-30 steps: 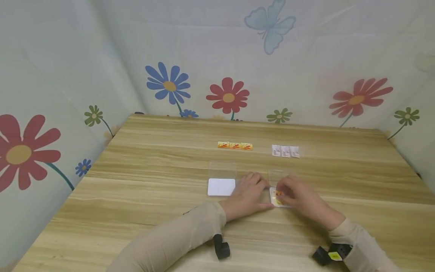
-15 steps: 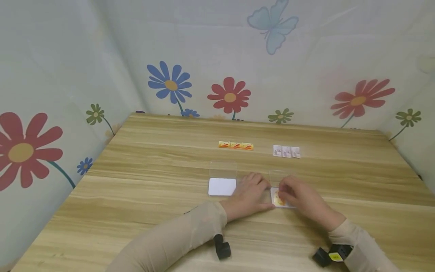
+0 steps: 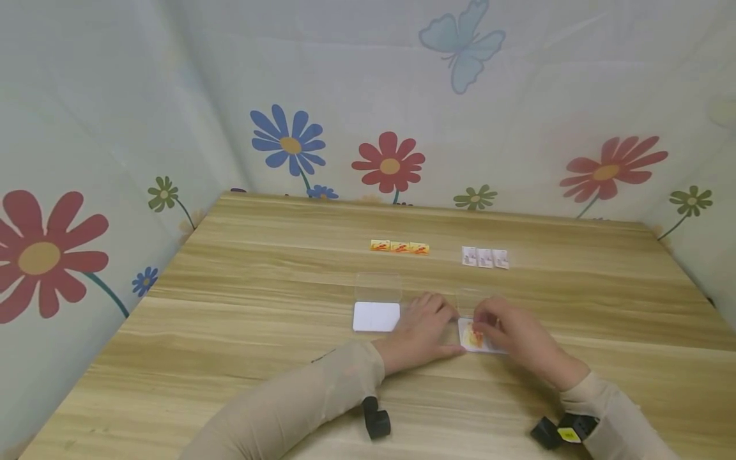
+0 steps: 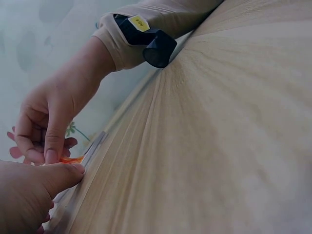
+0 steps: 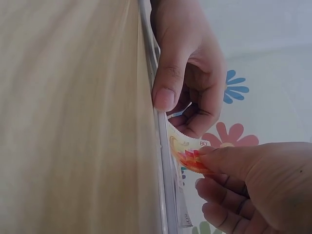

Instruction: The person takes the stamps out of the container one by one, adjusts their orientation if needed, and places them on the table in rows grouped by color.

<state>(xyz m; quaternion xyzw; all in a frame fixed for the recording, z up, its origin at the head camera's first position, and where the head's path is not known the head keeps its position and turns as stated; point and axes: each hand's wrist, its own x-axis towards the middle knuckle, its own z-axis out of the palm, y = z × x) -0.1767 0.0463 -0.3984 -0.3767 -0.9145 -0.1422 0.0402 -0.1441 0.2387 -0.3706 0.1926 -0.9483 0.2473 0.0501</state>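
My right hand pinches a red and yellow postage stamp between thumb and fingertips, over the right-hand shallow clear case. In the right wrist view the stamp bends, its perforated edge and "80" showing. My left hand holds that case at its left end, thumb at the near corner and fingers at the far corner. The case's transparent lid lies folded back. My right hand covers the case's right part. In the left wrist view both hands nearly meet at the stamp's orange edge.
Left of my left hand lies a second case, white inside, its clear lid folded back. Farther off are a row of yellow-red stamps and a row of pale stamps on the wooden table. A flowered curtain hangs behind.
The right hand has shifted slightly to the right, and more of the stamp and the case shows beneath its fingers. The left hand keeps its place.
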